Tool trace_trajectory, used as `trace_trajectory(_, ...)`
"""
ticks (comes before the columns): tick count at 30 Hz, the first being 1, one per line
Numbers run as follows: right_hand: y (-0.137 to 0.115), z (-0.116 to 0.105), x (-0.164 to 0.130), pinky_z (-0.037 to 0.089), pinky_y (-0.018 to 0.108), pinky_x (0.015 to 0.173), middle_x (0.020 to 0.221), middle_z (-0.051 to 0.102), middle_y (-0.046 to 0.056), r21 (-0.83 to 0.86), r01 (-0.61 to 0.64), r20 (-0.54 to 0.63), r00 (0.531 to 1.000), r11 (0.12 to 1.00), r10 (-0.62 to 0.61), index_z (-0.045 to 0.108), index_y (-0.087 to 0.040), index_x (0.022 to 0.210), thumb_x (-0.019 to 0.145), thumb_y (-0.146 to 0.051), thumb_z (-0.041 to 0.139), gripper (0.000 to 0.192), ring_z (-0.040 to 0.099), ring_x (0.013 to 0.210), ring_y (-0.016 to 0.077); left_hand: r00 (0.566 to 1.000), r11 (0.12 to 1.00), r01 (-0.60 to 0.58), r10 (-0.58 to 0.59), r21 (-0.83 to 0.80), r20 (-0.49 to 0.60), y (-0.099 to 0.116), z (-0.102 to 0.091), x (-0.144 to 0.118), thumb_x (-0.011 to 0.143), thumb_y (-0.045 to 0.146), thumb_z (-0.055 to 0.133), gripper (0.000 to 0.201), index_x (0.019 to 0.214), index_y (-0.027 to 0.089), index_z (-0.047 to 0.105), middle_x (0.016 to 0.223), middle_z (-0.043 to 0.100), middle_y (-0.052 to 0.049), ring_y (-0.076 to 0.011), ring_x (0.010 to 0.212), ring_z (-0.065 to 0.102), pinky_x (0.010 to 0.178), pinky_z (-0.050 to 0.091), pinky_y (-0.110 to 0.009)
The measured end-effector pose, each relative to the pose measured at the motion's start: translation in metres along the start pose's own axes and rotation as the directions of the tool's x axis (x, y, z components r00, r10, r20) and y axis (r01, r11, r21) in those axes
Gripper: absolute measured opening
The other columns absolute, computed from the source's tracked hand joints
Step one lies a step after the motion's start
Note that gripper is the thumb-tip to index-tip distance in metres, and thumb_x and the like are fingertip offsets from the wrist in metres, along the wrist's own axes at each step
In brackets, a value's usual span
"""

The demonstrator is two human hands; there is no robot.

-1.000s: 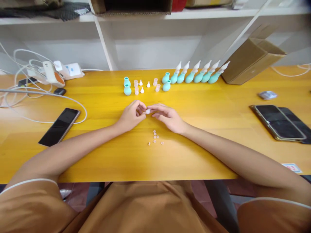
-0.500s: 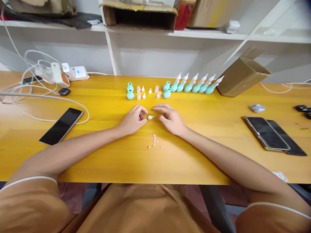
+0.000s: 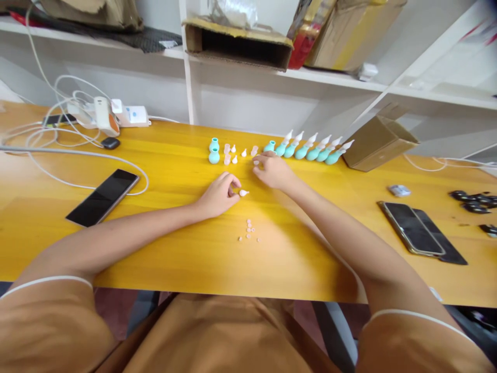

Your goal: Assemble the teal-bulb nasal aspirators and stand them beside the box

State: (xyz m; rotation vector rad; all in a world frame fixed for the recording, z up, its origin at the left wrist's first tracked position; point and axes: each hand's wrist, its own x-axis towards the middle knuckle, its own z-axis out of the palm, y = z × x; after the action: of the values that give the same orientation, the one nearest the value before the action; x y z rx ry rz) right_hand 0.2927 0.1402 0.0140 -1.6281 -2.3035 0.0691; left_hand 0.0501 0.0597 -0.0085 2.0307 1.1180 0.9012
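My left hand (image 3: 219,196) rests on the yellow table (image 3: 174,243) and pinches a small white cone tip (image 3: 244,192) at its fingertips. My right hand (image 3: 274,170) is stretched farther back with curled fingers, beside a teal bulb (image 3: 270,146) and some pink caps (image 3: 254,151). What lies under its fingers is hidden. Behind it runs a row of several teal bulbs fitted with white tips (image 3: 310,150). Two more teal bulbs (image 3: 214,151) and loose pink and white pieces (image 3: 230,155) stand to the left. Several tiny pink discs (image 3: 249,231) lie near me.
A dark phone (image 3: 103,197) on a white cable lies at left, and a power strip with plugs (image 3: 104,114) sits at back left. Two phones (image 3: 413,228) lie at right, near small black parts (image 3: 471,202). A cardboard box (image 3: 378,142) leans under white shelves (image 3: 240,77).
My hands have separated. The right hand has let go of the white tip and reached back toward the bulbs; the left still holds the tip. My view has tilted up and left.
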Motion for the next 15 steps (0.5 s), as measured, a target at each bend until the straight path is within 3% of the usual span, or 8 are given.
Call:
trace_trajectory(6,0.0,0.002,0.007,0.055,0.044,0.117,0.135,0.078,0.02,0.083,0.008,0.0,1.0,0.996,-0.008,0.083,-0.012,0.127,0.1,-0.021,0.058,0.039,0.075,0.123,0.0323,1.0,1.0,0.011,-0.01,0.015,-0.005,0.0,0.001,0.0,0.086,0.005,0.068,0.024,0.102,0.021,0.06,0.11,0.06,-0.001,-0.0137,0.08,0.066,0.077,0.056,-0.032)
trace_trajectory(10,-0.001,0.0,-0.01,0.058,0.044,0.11,0.125,0.082,0.015,0.246,0.033,-0.079,0.997,0.969,-0.014,0.084,-0.016,0.121,0.095,-0.018,0.058,0.037,0.077,0.108,0.0282,1.0,1.0,0.005,-0.005,0.01,-0.012,0.001,0.001,0.0,0.086,0.005,0.067,0.024,0.103,0.021,0.06,0.111,0.063,-0.001,-0.0135,0.08,0.067,0.08,0.057,-0.032)
trace_trajectory(12,-0.007,-0.003,-0.03,0.06,0.045,0.103,0.125,0.082,0.012,0.391,0.068,-0.099,0.995,0.918,-0.032,0.083,-0.019,0.12,0.094,-0.02,0.059,0.036,0.077,0.102,0.0259,0.999,1.0,-0.018,0.018,-0.004,-0.029,0.002,0.001,-0.001,0.087,0.006,0.068,0.023,0.104,0.021,0.06,0.111,0.064,-0.002,-0.0138,0.081,0.067,0.08,0.057,-0.032)
trace_trajectory(15,-0.023,-0.007,-0.067,0.062,0.041,0.09,0.131,0.08,0.01,0.645,0.127,-0.07,0.992,0.754,-0.108,0.081,-0.024,0.121,0.1,-0.029,0.061,0.03,0.077,0.102,0.0244,0.995,0.996,-0.073,0.07,-0.055,-0.064,0.004,0.001,-0.002,0.094,0.017,0.072,0.021,0.111,0.021,0.06,0.113,0.067,-0.003,-0.0148,0.083,0.066,0.079,0.057,-0.032)
